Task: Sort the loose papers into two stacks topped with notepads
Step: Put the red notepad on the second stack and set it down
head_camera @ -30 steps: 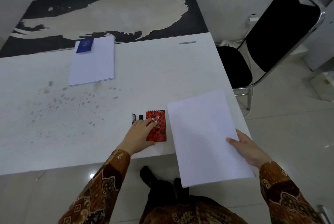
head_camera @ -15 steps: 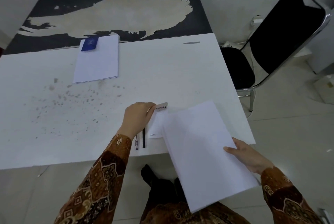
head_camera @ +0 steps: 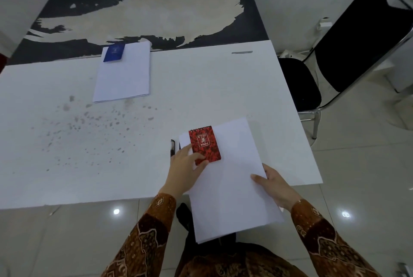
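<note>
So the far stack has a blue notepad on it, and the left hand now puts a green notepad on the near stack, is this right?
Not quite: the notepad under the left hand is red, not green, as the head view shows. The rest holds: the blue notepad lies on the far stack, and the right hand holds the near stack.

A white table (head_camera: 67, 153) is marked by grey speckled stains (head_camera: 89, 120) on its left half. A black panel (head_camera: 252, 19) with a worn pale patch is seen along its far edge. A black chrome-framed chair (head_camera: 357, 42) is set at the right, on a glossy tiled floor (head_camera: 368, 165).
</note>
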